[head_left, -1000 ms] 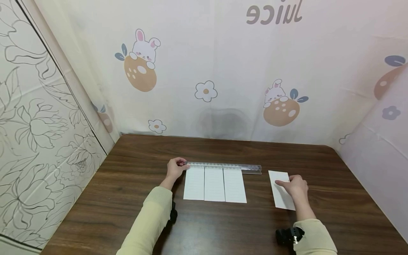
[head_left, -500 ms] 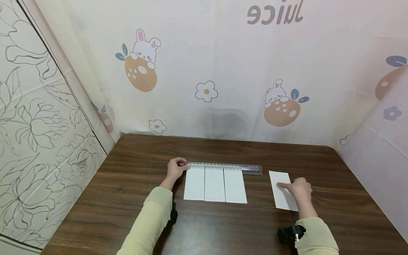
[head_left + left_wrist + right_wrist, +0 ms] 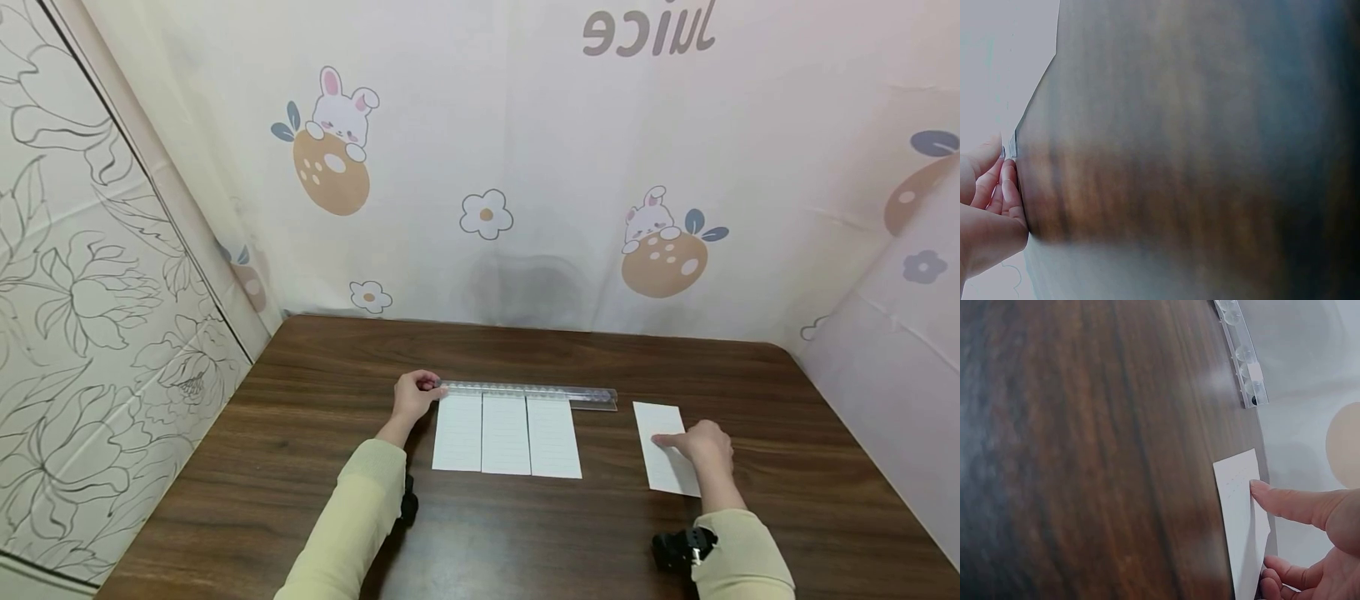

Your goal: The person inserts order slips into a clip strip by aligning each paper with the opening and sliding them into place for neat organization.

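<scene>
My left hand (image 3: 411, 397) pinches the left end of a clear plastic ruler (image 3: 588, 398), which lies across the top edges of three white lined cards. The left card (image 3: 457, 437), middle card (image 3: 506, 437) and right card (image 3: 553, 440) sit side by side, nearly edge to edge. In the right wrist view the ruler shows round shapes along its length. Off to the right, my right hand (image 3: 707, 446) holds a fourth white card (image 3: 657, 418) by its right side. Its thumb (image 3: 1294, 503) lies on the card's face, while the other fingers curl at the edge.
The brown wood-grain table (image 3: 480, 550) has its back edge against a white curtain (image 3: 420, 250) printed with rabbits and fruit. A panel with flower line drawings (image 3: 82, 292) stands on the left. Each wrist carries a black camera, such as the right one (image 3: 678, 550).
Over the last second my right hand has shifted slightly right and toward me on the card, its thumb drawing closer to the right edge. My left hand, ruler and row of cards stay put.
</scene>
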Demonstrator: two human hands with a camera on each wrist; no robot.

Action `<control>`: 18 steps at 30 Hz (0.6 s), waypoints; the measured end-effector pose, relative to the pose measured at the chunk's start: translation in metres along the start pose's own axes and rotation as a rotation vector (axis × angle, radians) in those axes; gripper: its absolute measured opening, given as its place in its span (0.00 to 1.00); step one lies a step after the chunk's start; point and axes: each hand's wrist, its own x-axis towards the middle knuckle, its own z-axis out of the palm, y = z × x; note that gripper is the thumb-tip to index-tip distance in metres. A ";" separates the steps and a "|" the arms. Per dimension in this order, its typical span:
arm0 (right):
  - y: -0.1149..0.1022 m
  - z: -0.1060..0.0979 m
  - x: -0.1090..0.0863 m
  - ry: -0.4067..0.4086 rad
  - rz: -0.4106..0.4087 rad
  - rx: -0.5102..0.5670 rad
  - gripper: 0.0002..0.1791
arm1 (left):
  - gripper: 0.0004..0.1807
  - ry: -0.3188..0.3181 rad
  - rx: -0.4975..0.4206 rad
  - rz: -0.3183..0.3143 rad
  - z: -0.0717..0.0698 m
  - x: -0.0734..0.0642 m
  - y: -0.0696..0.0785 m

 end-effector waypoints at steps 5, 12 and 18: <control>-0.001 0.001 0.000 -0.005 0.018 -0.001 0.42 | 0.08 -0.001 0.000 0.006 0.000 0.000 0.000; 0.000 0.003 0.001 -0.012 0.014 0.003 0.42 | 0.09 0.008 0.013 -0.002 0.000 0.001 -0.001; 0.002 0.005 0.002 0.005 0.007 0.037 0.39 | 0.09 0.006 0.012 -0.006 0.001 0.001 0.000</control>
